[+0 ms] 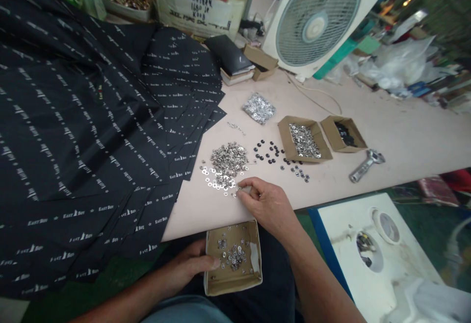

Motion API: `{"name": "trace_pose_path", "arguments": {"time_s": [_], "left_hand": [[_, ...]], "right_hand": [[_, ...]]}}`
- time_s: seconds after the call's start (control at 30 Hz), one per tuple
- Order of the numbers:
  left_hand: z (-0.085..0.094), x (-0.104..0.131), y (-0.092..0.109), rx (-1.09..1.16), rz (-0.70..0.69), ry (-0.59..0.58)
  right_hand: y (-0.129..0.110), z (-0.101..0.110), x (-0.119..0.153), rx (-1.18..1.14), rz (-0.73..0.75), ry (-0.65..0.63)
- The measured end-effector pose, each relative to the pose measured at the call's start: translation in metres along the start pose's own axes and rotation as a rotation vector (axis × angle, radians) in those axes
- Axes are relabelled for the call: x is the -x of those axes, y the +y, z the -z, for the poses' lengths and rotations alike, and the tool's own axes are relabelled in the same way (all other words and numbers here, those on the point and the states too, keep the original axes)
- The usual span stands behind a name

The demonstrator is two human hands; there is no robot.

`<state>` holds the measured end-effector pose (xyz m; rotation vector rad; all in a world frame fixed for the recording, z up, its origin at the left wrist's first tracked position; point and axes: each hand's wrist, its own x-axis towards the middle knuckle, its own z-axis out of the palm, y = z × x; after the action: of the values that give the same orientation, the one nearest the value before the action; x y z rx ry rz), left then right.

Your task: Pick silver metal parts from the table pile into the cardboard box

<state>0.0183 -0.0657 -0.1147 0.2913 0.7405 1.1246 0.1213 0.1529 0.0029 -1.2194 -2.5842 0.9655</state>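
My left hand grips the left wall of a small cardboard box, its thumb over the rim. Small silver metal pieces lie scattered inside the box, which is below the table's front edge. Above the box, my right hand rests at the table edge with thumb and index finger pinched together. Tiny metal pieces are at those fingertips; whether one is held is too small to tell. Just beyond them spreads a pile of silver metal pieces, with flat shiny rings along its near side.
Dark printed fabric covers the left. Black round pieces lie near a box of silver parts and a box of black parts. A metal tool, a bag of parts and a fan are farther out.
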Motion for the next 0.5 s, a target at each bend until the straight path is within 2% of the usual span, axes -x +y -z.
{"name": "trace_pose_path", "arguments": {"time_s": [0.17, 0.5], "left_hand": [[0.0022, -0.0016, -0.0026, -0.016, 0.003, 0.012], [-0.0001, -0.001, -0.0013, 0.001, -0.008, -0.014]], "right_hand": [[0.0027, 0.0093, 0.0064, -0.04, -0.001, -0.075], [0.0046, 0.0072, 0.0074, -0.035, -0.009, -0.047]]}}
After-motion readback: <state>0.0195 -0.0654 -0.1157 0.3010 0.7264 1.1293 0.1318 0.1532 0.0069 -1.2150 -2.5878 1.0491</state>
